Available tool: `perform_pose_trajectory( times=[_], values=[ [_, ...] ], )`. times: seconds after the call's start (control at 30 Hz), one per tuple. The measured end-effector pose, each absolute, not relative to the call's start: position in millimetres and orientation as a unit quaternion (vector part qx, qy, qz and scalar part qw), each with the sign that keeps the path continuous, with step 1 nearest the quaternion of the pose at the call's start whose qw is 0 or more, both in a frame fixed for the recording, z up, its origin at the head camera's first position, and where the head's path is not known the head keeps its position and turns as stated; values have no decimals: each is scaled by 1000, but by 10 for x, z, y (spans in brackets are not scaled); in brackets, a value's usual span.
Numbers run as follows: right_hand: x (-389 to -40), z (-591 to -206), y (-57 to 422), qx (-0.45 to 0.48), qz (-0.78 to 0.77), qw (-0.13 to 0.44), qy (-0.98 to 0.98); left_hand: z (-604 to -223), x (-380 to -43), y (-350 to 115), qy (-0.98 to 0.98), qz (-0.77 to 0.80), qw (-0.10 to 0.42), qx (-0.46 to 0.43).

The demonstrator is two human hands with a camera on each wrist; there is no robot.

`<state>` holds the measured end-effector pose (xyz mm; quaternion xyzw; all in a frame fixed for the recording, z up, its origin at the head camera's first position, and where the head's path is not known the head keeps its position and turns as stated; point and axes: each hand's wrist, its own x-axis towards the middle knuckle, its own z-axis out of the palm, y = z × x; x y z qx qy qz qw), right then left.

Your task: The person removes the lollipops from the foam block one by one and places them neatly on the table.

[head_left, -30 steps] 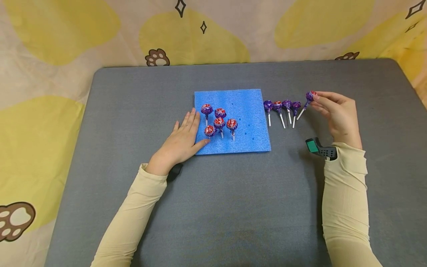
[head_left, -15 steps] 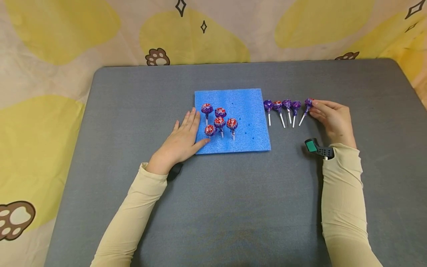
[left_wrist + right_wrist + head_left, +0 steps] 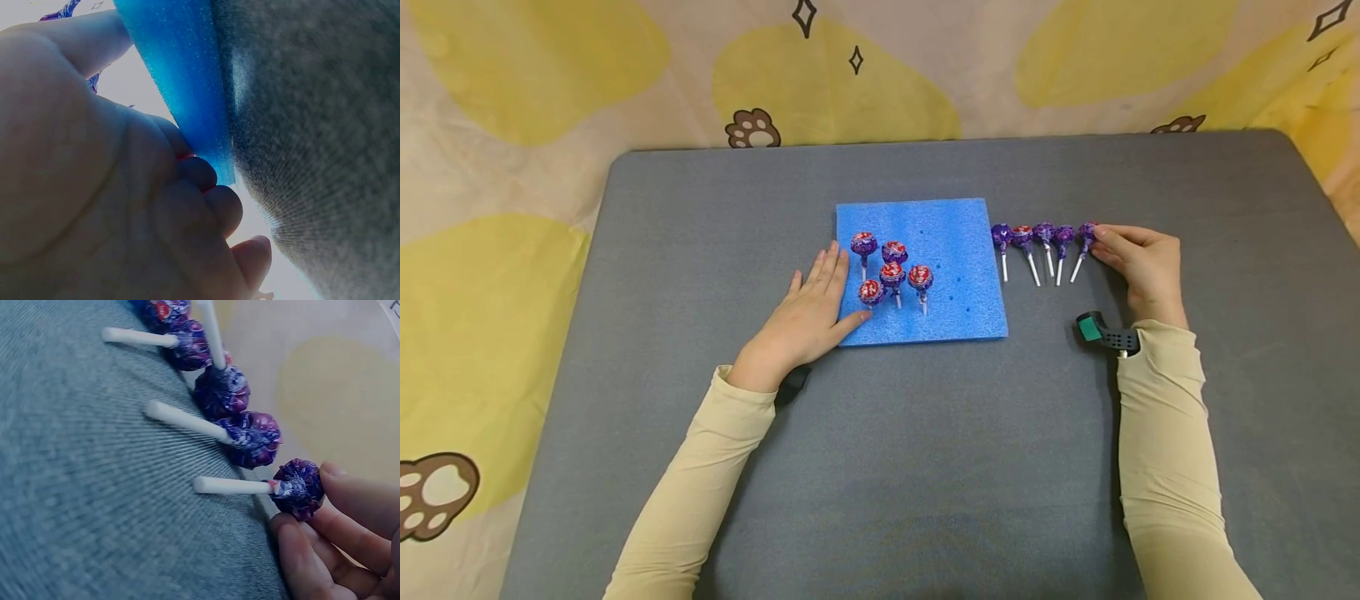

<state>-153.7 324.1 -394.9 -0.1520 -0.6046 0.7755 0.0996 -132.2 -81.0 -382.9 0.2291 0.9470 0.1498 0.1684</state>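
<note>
A blue foam board (image 3: pixel 955 250) lies on the grey table, with several purple-and-red wrapped lollipops (image 3: pixel 921 279) standing upright in its left half. My left hand (image 3: pixel 801 325) rests along the board's left edge, fingers straight and thumb over the front corner; in the left wrist view its fingertips touch the foam side (image 3: pixel 187 81). My right hand (image 3: pixel 1142 262) pinches a lollipop (image 3: pixel 299 489) by its wrapped head between thumb and fingers, the white stick pointing toward the front left. This lollipop is at the right end of a row of lollipops (image 3: pixel 1045 237) beside the board.
Small holes (image 3: pixel 952 297) dot the right half of the board. A black wrist camera with a green patch (image 3: pixel 1090 328) sits on the right wrist. Behind the table (image 3: pixel 880 467) hangs a yellow-and-cream patterned cloth (image 3: pixel 835 92).
My right hand has moved down and left with the lollipop, bringing it up to the right end of the row. The left hand and the board have stayed put.
</note>
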Motion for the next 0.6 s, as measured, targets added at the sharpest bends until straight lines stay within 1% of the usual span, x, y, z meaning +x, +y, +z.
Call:
perform_pose_trajectory(
  times=[0.27, 0.6],
  values=[
    [-1564, -3996, 3208, -156, 717, 129, -667, -3817, -1319, -808, 946, 153, 168, 230],
    [-1579, -4005, 3194, -160, 701, 131, -683, -3830, -1324, -817, 947, 153, 170, 227]
  ],
)
